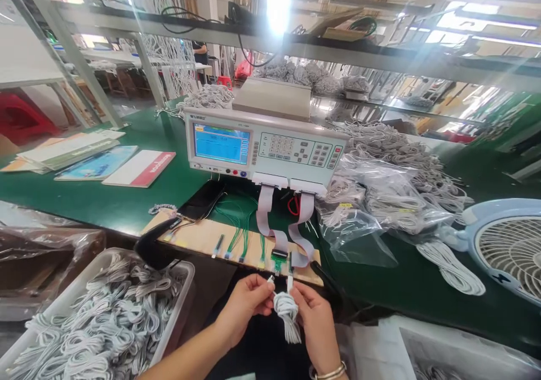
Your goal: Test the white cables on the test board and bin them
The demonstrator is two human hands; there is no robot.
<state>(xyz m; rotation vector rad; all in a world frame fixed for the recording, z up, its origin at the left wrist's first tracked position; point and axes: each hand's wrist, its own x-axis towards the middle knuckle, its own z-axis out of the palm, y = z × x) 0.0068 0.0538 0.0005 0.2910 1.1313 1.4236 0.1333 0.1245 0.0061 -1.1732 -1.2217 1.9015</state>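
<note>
A coiled white cable [286,313] hangs in a bundle between my two hands. My left hand [254,294] pinches one end of it, a small plug [271,279] with a metal tip. Closed on the other end, a longer white connector [289,283], is my right hand [311,311]; that connector points up at the board's edge, and I cannot tell whether it is plugged in. Just beyond the hands lies a green circuit board [279,259] on a wooden strip [194,239]. Grey ribbon cables [267,211] run from it up to a tester with a lit blue screen [221,145].
A bin [189,273] of coiled cables stands at lower left, a white box [391,335] at lower right. Bagged cables [380,194] and a fan [511,244] are on the right of the green table [164,137]. Booklets [135,167] lie on the left.
</note>
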